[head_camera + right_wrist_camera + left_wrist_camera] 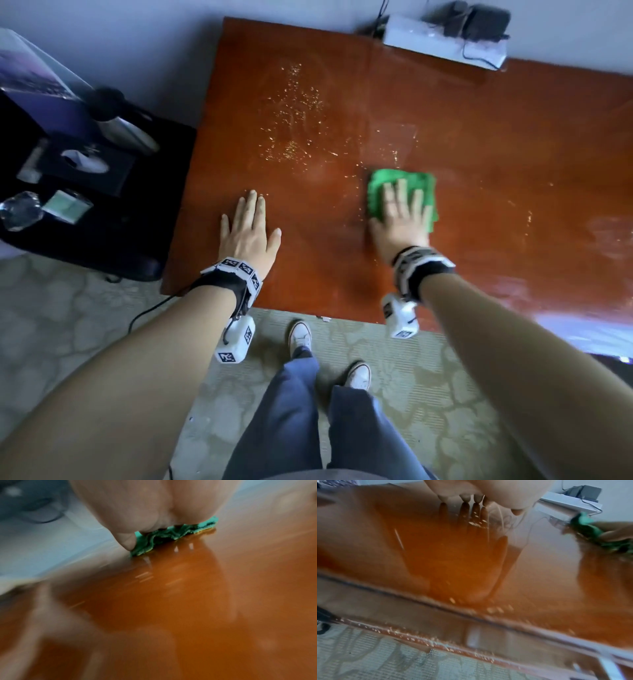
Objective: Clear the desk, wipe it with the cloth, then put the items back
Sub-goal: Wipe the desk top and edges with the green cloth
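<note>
Fingers of the right hand (400, 219) are lying straight, pressing the folded green cloth (416, 183) at four o'clock on the glossy reddish-brown wooden table (479, 144); left hand (248, 233) is resting flat, holding nothing, at eight o'clock.

The desk (445, 120) fills the middle and right of the scene. On it, near the front edge, the left hand (248, 229) lies flat toward the left, and the right hand (400, 216) lies flat on the cloth (404, 180) to its right, well apart from it. Crumbs (294, 126) lie scattered on the desk beyond the left hand. A power strip (442, 41) sits at the far edge, with adapters (479, 22) on it. Left of the desk stands a low black surface (120, 222) bearing a flask (126, 132), a tissue box (85, 162) and a bottle (20, 210). The person's shoes (300, 335) stand on the floor (68, 308) before the desk.
</note>
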A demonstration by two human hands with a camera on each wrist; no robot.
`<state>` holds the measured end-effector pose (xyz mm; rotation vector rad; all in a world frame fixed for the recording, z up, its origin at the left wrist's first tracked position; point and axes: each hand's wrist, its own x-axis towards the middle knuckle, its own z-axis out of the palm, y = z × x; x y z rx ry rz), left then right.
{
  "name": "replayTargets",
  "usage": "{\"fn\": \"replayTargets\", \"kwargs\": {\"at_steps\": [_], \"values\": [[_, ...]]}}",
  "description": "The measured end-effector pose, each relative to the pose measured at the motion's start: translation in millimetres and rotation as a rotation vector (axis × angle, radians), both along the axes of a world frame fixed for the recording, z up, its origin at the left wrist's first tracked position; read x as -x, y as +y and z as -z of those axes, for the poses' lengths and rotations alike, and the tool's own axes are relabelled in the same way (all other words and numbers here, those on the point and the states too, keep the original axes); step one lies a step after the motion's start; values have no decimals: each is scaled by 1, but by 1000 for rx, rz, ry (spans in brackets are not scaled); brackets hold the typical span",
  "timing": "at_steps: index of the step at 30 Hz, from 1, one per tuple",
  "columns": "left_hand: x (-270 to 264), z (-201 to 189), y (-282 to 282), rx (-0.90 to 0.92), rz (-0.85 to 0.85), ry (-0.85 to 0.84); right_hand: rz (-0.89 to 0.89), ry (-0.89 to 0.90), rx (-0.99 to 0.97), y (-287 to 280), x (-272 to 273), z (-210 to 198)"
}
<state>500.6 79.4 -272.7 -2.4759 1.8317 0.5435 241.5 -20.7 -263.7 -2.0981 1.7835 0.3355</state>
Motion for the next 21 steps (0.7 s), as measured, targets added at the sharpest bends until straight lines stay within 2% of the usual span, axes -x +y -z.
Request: {"fn": "replayTargets", "kwargs": {"at_steps": [3, 5, 6, 8, 12, 14, 15, 17, 21], "values": [[-24, -2, -9, -3, -28, -10, -406, -81, -58, 30, -94, -7], [-31, -2, -15, -5, -15, -13, -542, -105, -68, 35, -110, -8], [-37, -3, -21, -8, -11, -10, -541, -96, -50, 26, -108, -6], [-44, -3, -30, -22, -14, 1, -369, -64, -12, 2, -80, 1], [-50, -3, -42, -34, -6, -11, 212, -29, 24, -54, -7, -6], [-49, -2, -44, -32, -4, -15, 308, -10, -10, -67, -6, -9], [-48, -2, -46, -34, -2, -16, 284, -3, -12, -68, -19, -9], [-48, -1, -52, -32, -7, -12, 78, 7, 5, -64, -61, -6], [-53, -2, -67, -31, -5, -17, -521, -90, -43, -39, -157, -7]]}}
